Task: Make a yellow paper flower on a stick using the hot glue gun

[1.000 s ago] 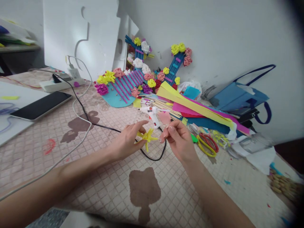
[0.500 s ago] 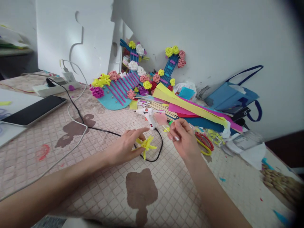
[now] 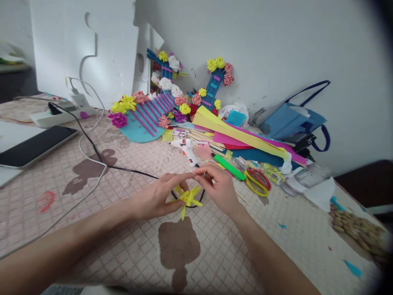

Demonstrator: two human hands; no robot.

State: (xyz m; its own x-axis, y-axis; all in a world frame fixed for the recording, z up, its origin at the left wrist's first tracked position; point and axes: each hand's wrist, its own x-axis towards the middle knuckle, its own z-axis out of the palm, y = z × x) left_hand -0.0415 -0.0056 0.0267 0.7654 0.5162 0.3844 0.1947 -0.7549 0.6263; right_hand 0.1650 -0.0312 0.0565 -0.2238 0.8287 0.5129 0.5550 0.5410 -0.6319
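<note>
My left hand (image 3: 166, 192) holds a yellow paper flower (image 3: 189, 197) with strip-like petals between thumb and fingers, just above the table. My right hand (image 3: 216, 182) is closed in a pinch, its fingertips meeting the left index fingertip above the flower. Whatever lies in that pinch is too small or hidden to make out. Beyond the hands, a white hot glue gun (image 3: 186, 148) lies on its side, its black cord (image 3: 133, 169) running behind and under the flower. A green marker (image 3: 229, 166) lies behind my right hand, beside red- and yellow-handled scissors (image 3: 257, 182).
Paper guitar shapes covered in crepe flowers (image 3: 144, 119) stand at the back. Coloured paper strips (image 3: 239, 133) and wooden sticks (image 3: 205, 139) lie before them. To the left are a tablet (image 3: 37, 143) and a power strip (image 3: 61, 114); at right, a blue bag (image 3: 294, 121) and peanuts (image 3: 356, 227).
My right hand has moved left to meet the left fingertips, uncovering the green marker. My left hand keeps the yellow flower. The view has shifted slightly right.
</note>
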